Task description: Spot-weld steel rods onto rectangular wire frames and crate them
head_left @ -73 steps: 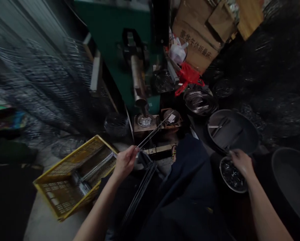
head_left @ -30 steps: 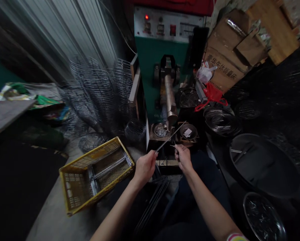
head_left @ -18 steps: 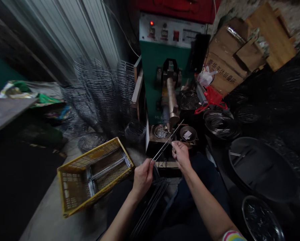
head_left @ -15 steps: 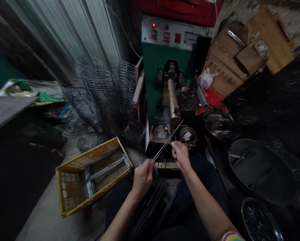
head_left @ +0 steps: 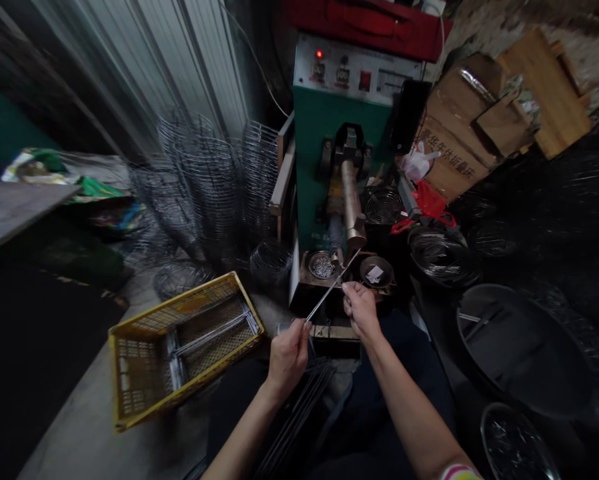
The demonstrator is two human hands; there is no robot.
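Observation:
My left hand [head_left: 288, 353] is closed on the near end of a thin metal rod [head_left: 332, 285] that slants up and right toward the copper-coloured arm [head_left: 352, 207] of the green machine [head_left: 329, 127]. Pinched against the rod's upper part, my right hand [head_left: 359, 308] grips a small piece that I cannot make out. Two small dishes, one with shiny bits [head_left: 322, 265] and one with a pale scrap [head_left: 376, 272], sit on the stand just beyond the hands. More dark rods [head_left: 299, 413] lie by my knees.
A yellow plastic crate [head_left: 179, 343] holding rods stands on the floor at left. Stacked wire frames [head_left: 204, 187] lean behind it. Wire coils [head_left: 442, 253], a large dark basin [head_left: 524, 347] and a bowl of small metal pieces [head_left: 517, 447] lie at right, cardboard boxes [head_left: 459, 140] behind.
My right hand left the bowl at right and came to the rod, pinching it near the machine. The view swung up to face the machine. My left hand slid slightly back along the rod.

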